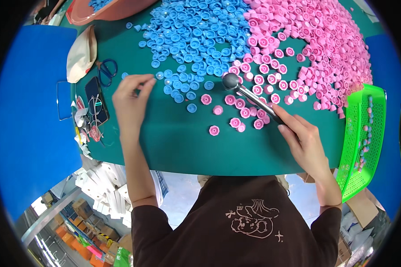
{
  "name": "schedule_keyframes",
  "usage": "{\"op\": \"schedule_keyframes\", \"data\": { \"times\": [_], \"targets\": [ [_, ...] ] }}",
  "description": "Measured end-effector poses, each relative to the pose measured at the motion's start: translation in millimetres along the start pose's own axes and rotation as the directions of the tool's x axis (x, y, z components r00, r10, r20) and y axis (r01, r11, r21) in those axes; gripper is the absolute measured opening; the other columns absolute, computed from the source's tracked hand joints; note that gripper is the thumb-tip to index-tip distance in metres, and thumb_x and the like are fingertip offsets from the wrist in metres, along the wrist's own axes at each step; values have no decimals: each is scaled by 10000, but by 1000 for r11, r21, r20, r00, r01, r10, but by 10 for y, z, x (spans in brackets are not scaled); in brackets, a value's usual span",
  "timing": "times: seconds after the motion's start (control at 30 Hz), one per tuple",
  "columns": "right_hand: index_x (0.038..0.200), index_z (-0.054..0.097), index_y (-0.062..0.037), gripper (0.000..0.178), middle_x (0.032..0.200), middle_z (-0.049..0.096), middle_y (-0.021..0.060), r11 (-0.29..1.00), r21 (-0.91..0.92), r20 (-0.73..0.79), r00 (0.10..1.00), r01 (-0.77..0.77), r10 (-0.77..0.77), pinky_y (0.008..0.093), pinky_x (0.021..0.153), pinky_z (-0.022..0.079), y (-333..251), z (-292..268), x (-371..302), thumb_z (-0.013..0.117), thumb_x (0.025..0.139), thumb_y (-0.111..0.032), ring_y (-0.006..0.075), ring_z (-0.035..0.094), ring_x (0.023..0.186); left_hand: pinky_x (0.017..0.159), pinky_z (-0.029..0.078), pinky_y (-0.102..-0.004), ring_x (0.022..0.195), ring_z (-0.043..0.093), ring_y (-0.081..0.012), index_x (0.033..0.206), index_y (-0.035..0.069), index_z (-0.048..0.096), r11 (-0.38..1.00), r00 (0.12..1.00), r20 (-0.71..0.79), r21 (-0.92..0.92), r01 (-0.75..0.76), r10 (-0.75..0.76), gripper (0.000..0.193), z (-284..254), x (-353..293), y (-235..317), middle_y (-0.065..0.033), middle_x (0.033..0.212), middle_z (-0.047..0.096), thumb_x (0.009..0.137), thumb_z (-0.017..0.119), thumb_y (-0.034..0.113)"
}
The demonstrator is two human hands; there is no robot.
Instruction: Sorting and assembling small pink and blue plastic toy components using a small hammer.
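In my right hand [305, 140] is a small hammer [258, 100] with a round grey head, a shiny metal shaft and a dark handle end. Its head hangs over the near edge of the pink caps [240, 103]. My left hand [131, 95] is raised left of the blue caps [178, 86], thumb and forefinger pinched together. Whatever may be between those fingertips is too small to make out. The loose blue and pink caps nearest me mostly lie with their hollow sides up.
Large heaps of blue caps [196, 26] and pink caps [325, 40] cover the table's far side. A green basket [373, 133] holding small pieces stands at right. At left lie scissors [106, 73], a phone [93, 91], glasses and a cloth pouch [81, 55]. An orange basin [111, 11] stands far left.
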State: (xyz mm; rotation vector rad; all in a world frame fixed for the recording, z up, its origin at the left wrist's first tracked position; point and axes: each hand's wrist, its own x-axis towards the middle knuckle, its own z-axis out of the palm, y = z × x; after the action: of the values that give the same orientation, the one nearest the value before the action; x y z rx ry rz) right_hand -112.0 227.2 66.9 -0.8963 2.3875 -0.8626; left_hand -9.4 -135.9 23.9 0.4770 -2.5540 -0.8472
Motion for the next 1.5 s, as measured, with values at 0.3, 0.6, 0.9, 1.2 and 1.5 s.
{"op": "schedule_keyframes", "data": {
  "times": [0.3, 0.6, 0.9, 1.2, 1.5],
  "targets": [
    [1348, 563, -24, 411, 973, 687, 87, 967, 253, -188, 982, 26, 22, 252, 678, 482, 144, 5, -82, 609, 948, -103, 113, 596, 745, 605, 466, -289, 685, 576, -163, 1029, 47, 706, 996, 998, 43, 72, -53, 50, 265, 223, 70, -200, -76, 880, 659, 774, 774, 68],
    [1314, 597, -29, 406, 741, 595, 54, 963, 261, -112, 993, 60, -32, 267, 617, 417, 114, 162, -134, 647, 915, -93, 122, 511, 656, 691, 484, -311, 806, 622, -197, 974, 72, 709, 967, 954, 179, -119, -224, 242, 251, 412, -270, 514, -40, 906, 690, 737, 789, 58],
    [1307, 600, -27, 399, 710, 538, 56, 960, 280, -35, 999, 2, 8, 283, 609, 396, 36, 205, -157, 638, 911, -66, 128, 477, 644, 765, 499, -357, 874, 609, -240, 929, 53, 699, 968, 945, 212, -79, -236, 248, 255, 513, -292, 473, -51, 918, 684, 708, 812, 112],
    [1332, 595, -94, 451, 682, 489, 85, 966, 103, -109, 968, 239, -228, 315, 548, 411, -172, 227, -12, 639, 888, -26, 181, 476, 573, 712, 503, -341, 820, 621, -218, 932, 78, 709, 990, 989, 72, -69, -124, 129, 217, 273, -247, 360, -52, 906, 687, 739, 803, 111],
    [1329, 593, -89, 435, 740, 563, 98, 990, 92, 7, 994, 109, -111, 323, 596, 446, -184, 141, 92, 641, 898, -57, 178, 536, 612, 642, 488, -314, 728, 609, -180, 899, 47, 723, 989, 984, 98, 9, -149, 148, 118, 170, 19, -25, -63, 854, 680, 787, 754, 64]
  ]
}}
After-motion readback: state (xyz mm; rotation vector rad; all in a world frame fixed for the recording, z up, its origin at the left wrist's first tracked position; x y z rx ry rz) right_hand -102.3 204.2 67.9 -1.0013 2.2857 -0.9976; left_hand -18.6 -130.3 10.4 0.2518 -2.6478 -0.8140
